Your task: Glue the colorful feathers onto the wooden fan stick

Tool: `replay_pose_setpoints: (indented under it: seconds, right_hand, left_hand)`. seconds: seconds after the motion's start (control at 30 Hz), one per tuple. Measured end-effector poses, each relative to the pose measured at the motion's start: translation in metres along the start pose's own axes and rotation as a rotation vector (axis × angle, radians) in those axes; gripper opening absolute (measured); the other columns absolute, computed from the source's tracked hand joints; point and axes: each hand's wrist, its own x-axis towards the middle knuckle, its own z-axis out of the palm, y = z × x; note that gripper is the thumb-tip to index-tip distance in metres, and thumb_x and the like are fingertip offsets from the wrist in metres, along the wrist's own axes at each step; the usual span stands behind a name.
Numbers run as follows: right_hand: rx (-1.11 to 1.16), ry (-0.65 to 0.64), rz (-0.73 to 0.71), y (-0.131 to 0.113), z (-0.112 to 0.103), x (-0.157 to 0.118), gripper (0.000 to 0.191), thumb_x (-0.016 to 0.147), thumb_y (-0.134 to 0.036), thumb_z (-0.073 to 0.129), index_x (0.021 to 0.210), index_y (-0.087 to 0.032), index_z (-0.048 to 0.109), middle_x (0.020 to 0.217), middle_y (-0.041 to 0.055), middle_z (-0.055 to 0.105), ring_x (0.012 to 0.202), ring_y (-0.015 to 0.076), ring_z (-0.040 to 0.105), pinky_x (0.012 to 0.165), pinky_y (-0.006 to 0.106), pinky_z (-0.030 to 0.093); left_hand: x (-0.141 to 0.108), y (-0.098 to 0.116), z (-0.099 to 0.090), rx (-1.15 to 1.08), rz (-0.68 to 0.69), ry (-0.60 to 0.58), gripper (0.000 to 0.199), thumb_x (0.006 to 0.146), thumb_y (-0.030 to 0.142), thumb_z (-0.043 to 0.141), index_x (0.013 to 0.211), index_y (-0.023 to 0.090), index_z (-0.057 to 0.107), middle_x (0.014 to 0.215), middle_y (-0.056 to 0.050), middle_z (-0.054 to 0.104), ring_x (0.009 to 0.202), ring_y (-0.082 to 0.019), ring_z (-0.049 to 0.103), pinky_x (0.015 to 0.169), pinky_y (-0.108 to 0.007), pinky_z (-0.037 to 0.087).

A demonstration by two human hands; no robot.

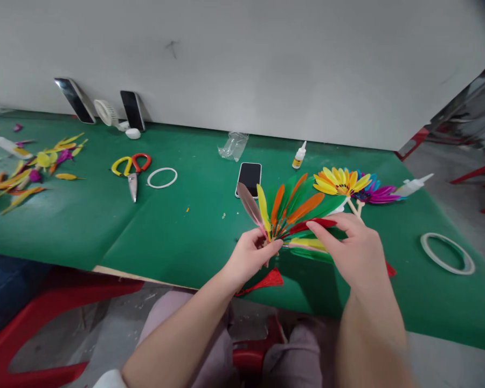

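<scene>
Fingers of my left hand (250,256) pinch the stems of one feather fan (291,213) above the green table (178,231); my right hand (358,253) fingertips press its red feather. I count three phones, two white rings, two glue bottles, one pair of scissors (131,170). No writing is readable.
</scene>
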Motion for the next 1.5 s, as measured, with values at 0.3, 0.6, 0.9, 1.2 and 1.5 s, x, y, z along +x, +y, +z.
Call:
replay_pose_setpoints:
  seconds: [0.3, 0.6, 0.9, 1.2, 1.5]
  right_hand:
    - [0.013, -0.193, -0.012, 0.0035, -0.0049, 0.0008, 0.016, 0.072, -0.036, 0.057, 0.074, -0.023, 0.064, 0.082, 0.0012, 0.063, 0.079, 0.0172, 0.056, 0.069, 0.03, 0.044]
    - [0.029, -0.113, -0.014, 0.0044, -0.0004, -0.0001, 0.016, 0.071, -0.036, 0.059, 0.07, -0.021, 0.064, 0.078, 0.0026, 0.061, 0.081, 0.0185, 0.054, 0.071, 0.032, 0.044]
    - [0.058, -0.08, 0.033, -0.0007, 0.002, 0.0006, 0.015, 0.07, -0.034, 0.059, 0.067, -0.02, 0.062, 0.076, 0.0017, 0.06, 0.076, 0.0165, 0.055, 0.064, 0.028, 0.044]
    - [0.08, -0.07, 0.079, -0.0028, 0.0026, 0.0004, 0.017, 0.07, -0.036, 0.058, 0.065, -0.02, 0.061, 0.072, 0.0007, 0.058, 0.073, 0.0152, 0.055, 0.056, 0.025, 0.041]
    - [0.112, -0.088, 0.084, -0.0041, 0.0022, 0.0012, 0.018, 0.072, -0.035, 0.056, 0.065, -0.02, 0.061, 0.073, 0.0017, 0.059, 0.073, 0.0158, 0.055, 0.062, 0.027, 0.041]
  left_hand:
    - [-0.0009, 0.0028, 0.0005, 0.042, -0.03, 0.015, 0.027, 0.07, 0.038, 0.058, 0.064, 0.013, 0.05, 0.042, 0.007, 0.042, 0.035, -0.003, 0.035, 0.036, -0.017, 0.027]
    - [-0.0007, 0.0024, 0.0008, 0.038, -0.022, 0.007, 0.026, 0.07, 0.038, 0.057, 0.064, 0.013, 0.051, 0.042, 0.007, 0.043, 0.035, -0.004, 0.035, 0.037, -0.017, 0.027]
    - [-0.0007, 0.0021, -0.0009, 0.049, -0.019, 0.012, 0.027, 0.071, 0.039, 0.057, 0.064, 0.013, 0.049, 0.043, 0.006, 0.043, 0.035, -0.003, 0.035, 0.036, -0.017, 0.027]
    - [-0.0003, 0.002, -0.0001, 0.011, -0.018, 0.017, 0.028, 0.069, 0.039, 0.058, 0.063, 0.013, 0.049, 0.045, 0.006, 0.044, 0.036, -0.003, 0.035, 0.036, -0.017, 0.027]
    - [-0.0003, 0.0017, -0.0009, 0.018, -0.029, 0.009, 0.03, 0.069, 0.04, 0.058, 0.063, 0.013, 0.049, 0.045, 0.006, 0.044, 0.036, -0.003, 0.035, 0.036, -0.017, 0.026]
